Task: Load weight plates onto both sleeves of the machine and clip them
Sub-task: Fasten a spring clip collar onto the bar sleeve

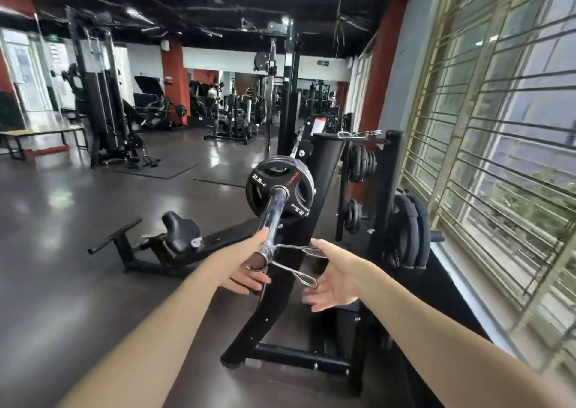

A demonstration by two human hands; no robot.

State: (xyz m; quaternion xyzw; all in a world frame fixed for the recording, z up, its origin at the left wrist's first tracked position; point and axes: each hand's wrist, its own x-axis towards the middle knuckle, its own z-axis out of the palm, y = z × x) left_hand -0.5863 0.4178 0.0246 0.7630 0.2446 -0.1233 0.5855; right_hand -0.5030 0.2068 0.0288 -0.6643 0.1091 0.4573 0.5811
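A black 2.5 kg weight plate (279, 187) sits far up the steel sleeve (273, 217), which points toward me. A chrome spring clip (291, 261) is coiled around the sleeve's near end, with its two handles sticking out to the right. My left hand (246, 264) is under and beside the sleeve's tip, touching it, fingers spread. My right hand (335, 275) is open next to the clip handles, fingertips near the lower handle; whether it touches it I cannot tell.
The machine's black curved frame (280, 298) stands below the sleeve. A plate rack (389, 195) with several black plates (406, 236) is to the right, with another spring clip (358, 134) on top. A barred window is far right. A seat (180, 230) lies low to the left.
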